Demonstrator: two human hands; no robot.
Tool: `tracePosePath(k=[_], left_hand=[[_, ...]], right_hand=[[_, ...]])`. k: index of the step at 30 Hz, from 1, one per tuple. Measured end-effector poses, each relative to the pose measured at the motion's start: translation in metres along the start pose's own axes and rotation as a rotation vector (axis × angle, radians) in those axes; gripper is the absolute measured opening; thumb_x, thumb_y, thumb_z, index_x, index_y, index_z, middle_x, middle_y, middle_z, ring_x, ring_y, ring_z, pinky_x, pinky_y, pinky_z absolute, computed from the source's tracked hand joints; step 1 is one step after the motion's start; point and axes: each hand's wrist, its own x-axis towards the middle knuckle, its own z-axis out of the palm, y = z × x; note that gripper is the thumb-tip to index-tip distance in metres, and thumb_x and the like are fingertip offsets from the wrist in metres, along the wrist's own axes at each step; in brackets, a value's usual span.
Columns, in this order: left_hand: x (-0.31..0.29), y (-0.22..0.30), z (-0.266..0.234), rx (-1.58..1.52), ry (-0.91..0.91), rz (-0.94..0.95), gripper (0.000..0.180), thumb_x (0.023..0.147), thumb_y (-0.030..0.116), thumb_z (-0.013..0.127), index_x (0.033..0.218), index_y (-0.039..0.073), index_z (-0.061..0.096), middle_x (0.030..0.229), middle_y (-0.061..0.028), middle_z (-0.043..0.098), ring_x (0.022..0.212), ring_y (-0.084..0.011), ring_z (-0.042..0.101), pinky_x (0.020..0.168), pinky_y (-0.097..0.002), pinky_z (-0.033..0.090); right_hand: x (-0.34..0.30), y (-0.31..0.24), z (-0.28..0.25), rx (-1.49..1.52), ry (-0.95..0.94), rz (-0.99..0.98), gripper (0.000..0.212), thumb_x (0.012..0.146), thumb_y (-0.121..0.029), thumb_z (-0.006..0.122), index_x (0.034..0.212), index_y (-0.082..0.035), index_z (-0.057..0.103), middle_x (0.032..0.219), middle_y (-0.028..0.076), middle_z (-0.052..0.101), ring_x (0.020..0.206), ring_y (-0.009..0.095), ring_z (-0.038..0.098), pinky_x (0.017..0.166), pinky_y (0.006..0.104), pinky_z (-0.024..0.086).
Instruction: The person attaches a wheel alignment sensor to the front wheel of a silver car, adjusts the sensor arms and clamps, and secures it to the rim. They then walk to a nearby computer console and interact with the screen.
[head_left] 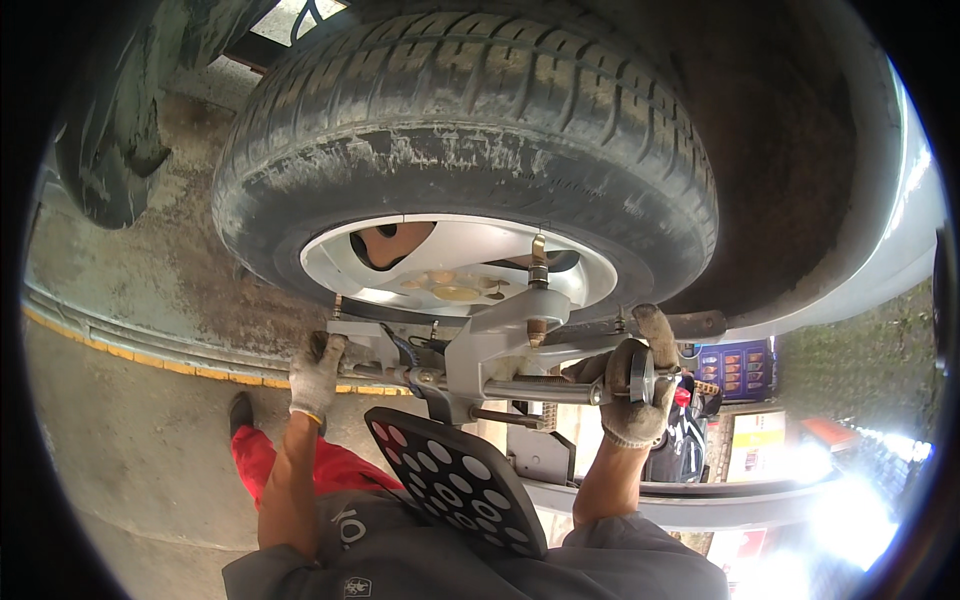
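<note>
A grey metal wheel clamp (pixel 475 355) is held against the silver rim (pixel 320 255) of a car wheel with a dusty black tire (pixel 440 170). A claw (pixel 538 262) of the clamp reaches up to the rim's edge. My left hand (pixel 316 378), in a pale work glove, is closed round the clamp's left end. At the other end, my gloved right hand (pixel 650 405) grips the round black knob (pixel 638 372) on the clamp's threaded shaft. Below the clamp hangs a black target board (pixel 450 475) with white dots, close to my torso.
The car's fender (pixel 870 270) curves round the wheel on the right. A yellow-edged kerb line (pixel 180 365) crosses the concrete floor at left. A dark bag (pixel 685 440) and a purple poster panel (pixel 735 370) stand beyond my right hand. Bright glare covers the lower right.
</note>
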Motion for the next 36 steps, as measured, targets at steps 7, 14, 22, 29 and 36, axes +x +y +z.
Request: tracePosePath(k=[7, 14, 22, 29, 36], left_hand=[[0.008, -0.026, -0.001, 0.257, 0.075, 0.194, 0.042, 0.107, 0.042, 0.075, 0.110, 0.000, 0.073, 0.091, -0.0089, 0.076, 0.081, -0.0177, 0.067, 0.076, -0.0364, 0.055], [0.008, -0.018, -0.021, 0.309, -0.147, -0.011, 0.072, 0.110, 0.066, 0.057, 0.136, 0.001, 0.072, 0.123, -0.0242, 0.078, 0.113, -0.0402, 0.072, 0.101, -0.0467, 0.054], [0.011, -0.013, -0.021, -0.515, -0.397, -0.220, 0.048, 0.114, 0.051, 0.062, 0.114, 0.005, 0.074, 0.086, -0.0026, 0.068, 0.074, -0.0140, 0.063, 0.070, -0.0314, 0.056], [0.009, -0.014, -0.016, -0.251, -0.276, -0.247, 0.044, 0.112, 0.048, 0.069, 0.112, 0.005, 0.078, 0.083, -0.0018, 0.068, 0.077, -0.0124, 0.060, 0.072, -0.0314, 0.051], [0.006, -0.012, -0.005, 0.351, -0.031, 0.131, 0.051, 0.111, 0.054, 0.060, 0.112, 0.007, 0.078, 0.096, -0.0242, 0.077, 0.090, -0.0446, 0.073, 0.083, -0.0518, 0.056]], right_hand=[[0.002, -0.002, 0.004, 0.031, 0.072, 0.010, 0.109, 0.079, -0.026, 0.100, 0.165, 0.006, 0.042, 0.083, 0.007, 0.063, 0.074, 0.029, 0.073, 0.091, 0.0596, 0.066], [0.000, 0.003, 0.003, -0.020, 0.085, -0.042, 0.083, 0.098, -0.025, 0.081, 0.165, 0.005, 0.041, 0.074, 0.004, 0.056, 0.065, 0.023, 0.067, 0.081, 0.0575, 0.069], [0.003, 0.004, -0.008, -0.021, -0.044, -0.034, 0.091, 0.106, -0.050, 0.074, 0.169, 0.003, 0.036, 0.074, 0.001, 0.050, 0.067, 0.027, 0.069, 0.080, 0.0589, 0.066], [0.001, 0.002, -0.007, -0.090, -0.008, -0.018, 0.101, 0.102, -0.044, 0.079, 0.173, 0.005, 0.025, 0.080, -0.002, 0.041, 0.065, 0.018, 0.050, 0.077, 0.0483, 0.059], [0.002, -0.001, -0.004, -0.084, -0.005, -0.006, 0.100, 0.103, -0.043, 0.079, 0.173, 0.004, 0.026, 0.080, -0.003, 0.038, 0.064, 0.014, 0.042, 0.072, 0.0418, 0.053]])
